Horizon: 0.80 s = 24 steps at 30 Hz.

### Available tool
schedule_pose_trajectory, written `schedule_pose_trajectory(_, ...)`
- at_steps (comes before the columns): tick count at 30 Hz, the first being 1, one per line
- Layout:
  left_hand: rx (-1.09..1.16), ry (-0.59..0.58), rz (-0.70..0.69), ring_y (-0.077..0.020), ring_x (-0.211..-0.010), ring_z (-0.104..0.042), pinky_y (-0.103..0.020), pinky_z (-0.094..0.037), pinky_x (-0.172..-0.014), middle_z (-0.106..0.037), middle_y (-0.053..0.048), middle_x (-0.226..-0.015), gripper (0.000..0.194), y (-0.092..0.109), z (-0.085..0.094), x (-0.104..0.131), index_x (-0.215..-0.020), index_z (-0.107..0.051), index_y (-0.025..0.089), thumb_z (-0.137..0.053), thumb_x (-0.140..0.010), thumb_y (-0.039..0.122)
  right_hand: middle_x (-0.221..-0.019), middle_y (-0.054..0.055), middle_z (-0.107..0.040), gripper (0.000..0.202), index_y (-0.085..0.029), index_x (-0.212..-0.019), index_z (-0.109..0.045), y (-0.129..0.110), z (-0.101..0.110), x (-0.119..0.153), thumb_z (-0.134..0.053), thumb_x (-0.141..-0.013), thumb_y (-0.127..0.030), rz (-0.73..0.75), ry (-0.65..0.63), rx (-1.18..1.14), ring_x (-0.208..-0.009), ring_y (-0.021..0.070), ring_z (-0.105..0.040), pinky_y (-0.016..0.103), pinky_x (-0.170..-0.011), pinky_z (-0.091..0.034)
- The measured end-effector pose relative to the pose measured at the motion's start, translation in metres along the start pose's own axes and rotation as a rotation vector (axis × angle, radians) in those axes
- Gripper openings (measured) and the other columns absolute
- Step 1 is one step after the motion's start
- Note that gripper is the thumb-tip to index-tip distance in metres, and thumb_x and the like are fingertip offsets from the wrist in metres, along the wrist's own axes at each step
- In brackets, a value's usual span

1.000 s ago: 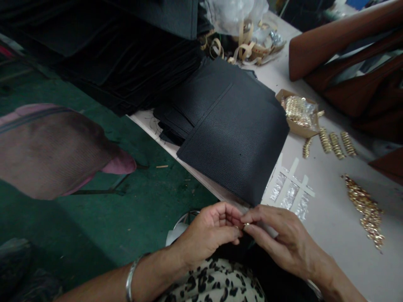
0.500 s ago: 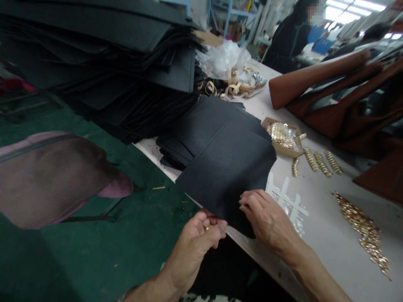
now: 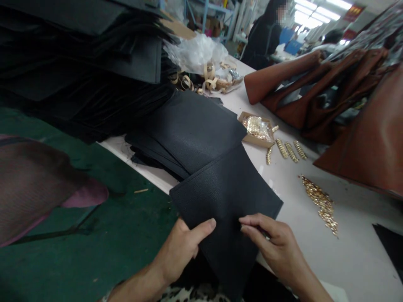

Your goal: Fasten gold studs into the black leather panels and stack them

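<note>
A black leather panel (image 3: 220,188) with a stitched edge lies partly over a stack of similar black panels (image 3: 189,126) and hangs past the table's front edge. My left hand (image 3: 185,247) grips its left side, thumb flat on top and the other fingers hidden underneath. Over the panel's right part, my right hand (image 3: 273,239) is closed in a pinch, thumb tip against forefinger. Whatever is between those fingertips, if anything, is too small to make out.
A tall pile of black pieces (image 3: 78,63) stands at the left. Gold chains (image 3: 321,205) and a small carton (image 3: 258,130) of gold pieces lie on the table (image 3: 355,247). Brown leather bags (image 3: 371,134) line the right. A covered chair (image 3: 40,180) stands left; a person (image 3: 261,37) is farther back.
The top panel has come toward me and turned off the stack. My left thumb now lies on it, and my right hand has gone from its near edge to a pinch above it.
</note>
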<state>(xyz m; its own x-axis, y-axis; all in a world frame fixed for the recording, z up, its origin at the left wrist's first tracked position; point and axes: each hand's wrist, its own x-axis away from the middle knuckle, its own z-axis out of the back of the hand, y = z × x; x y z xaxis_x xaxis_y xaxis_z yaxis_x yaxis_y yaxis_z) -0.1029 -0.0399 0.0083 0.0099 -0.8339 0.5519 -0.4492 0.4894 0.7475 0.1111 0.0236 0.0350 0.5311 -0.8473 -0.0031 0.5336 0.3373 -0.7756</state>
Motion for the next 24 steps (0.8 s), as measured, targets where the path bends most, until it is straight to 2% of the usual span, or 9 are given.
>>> schedule_pose_trajectory(4,-0.035,-0.127,0.032,-0.0048,-0.044,-0.031,-0.016,-0.022,-0.036,-0.050,0.006,-0.062,0.028,-0.013,-0.008,0.004,-0.088,-0.066,0.017,-0.074,-0.076,0.042,-0.079,0.001,-0.071,0.019,-0.020,-0.093,-0.072,0.011,-0.005,0.010,-0.066,-0.089,-0.037,-0.300,0.045,-0.232,-0.071,0.0144,-0.066,0.025,-0.066,-0.053)
schedule_pose_trajectory(8,-0.017,-0.176,0.082,-0.0028,-0.042,-0.026,-0.014,-0.020,-0.035,-0.048,0.007,-0.060,0.028,-0.015,-0.018,0.003,-0.089,-0.065,0.017,-0.073,-0.076,0.041,-0.078,0.002,-0.071,0.024,-0.016,-0.092,-0.071,0.018,-0.013,0.010,-0.069,-0.085,-0.040,-0.451,-0.001,-0.511,-0.070,0.0135,-0.066,0.026,-0.069,-0.056)
schedule_pose_trajectory(11,-0.052,-0.162,0.117,-0.0026,-0.042,-0.027,-0.014,-0.018,-0.034,-0.051,0.005,-0.061,0.029,-0.015,-0.023,-0.001,-0.089,-0.066,0.016,-0.073,-0.076,0.041,-0.071,0.000,-0.067,0.025,-0.016,-0.090,-0.071,0.020,-0.016,0.005,-0.071,-0.083,-0.041,-0.502,0.005,-0.570,-0.063,0.0117,-0.063,0.023,-0.058,-0.055)
schedule_pose_trajectory(16,-0.020,-0.104,0.178,-0.0043,-0.040,-0.032,-0.016,-0.018,-0.034,-0.049,0.005,-0.055,0.031,-0.018,-0.025,-0.004,-0.084,-0.066,0.015,-0.074,-0.074,0.044,-0.065,-0.004,-0.058,0.022,-0.017,-0.088,-0.071,0.015,-0.014,-0.003,-0.070,-0.082,-0.039,-0.552,0.000,-0.516,-0.052,0.0074,-0.054,0.017,-0.044,-0.049)
schedule_pose_trajectory(19,-0.044,-0.073,0.202,-0.0056,-0.042,-0.038,-0.017,-0.021,-0.035,-0.053,0.003,-0.058,0.036,-0.024,-0.022,-0.006,-0.087,-0.067,0.014,-0.072,-0.074,0.047,-0.062,-0.005,-0.054,0.019,-0.018,-0.086,-0.071,0.011,-0.011,-0.007,-0.069,-0.082,-0.037,-0.555,-0.039,-0.505,-0.047,0.0057,-0.051,0.016,-0.041,-0.047)
schedule_pose_trajectory(24,-0.228,-0.093,0.182,-0.0062,-0.038,-0.035,-0.018,-0.025,-0.036,-0.051,0.005,-0.050,0.041,-0.026,-0.017,-0.007,-0.091,-0.068,0.014,-0.064,-0.081,0.053,-0.059,-0.006,-0.053,0.019,-0.018,-0.085,-0.068,0.010,-0.010,-0.009,-0.068,-0.082,-0.036,-0.573,-0.071,-0.514,-0.046,0.0053,-0.051,0.014,-0.041,-0.047)
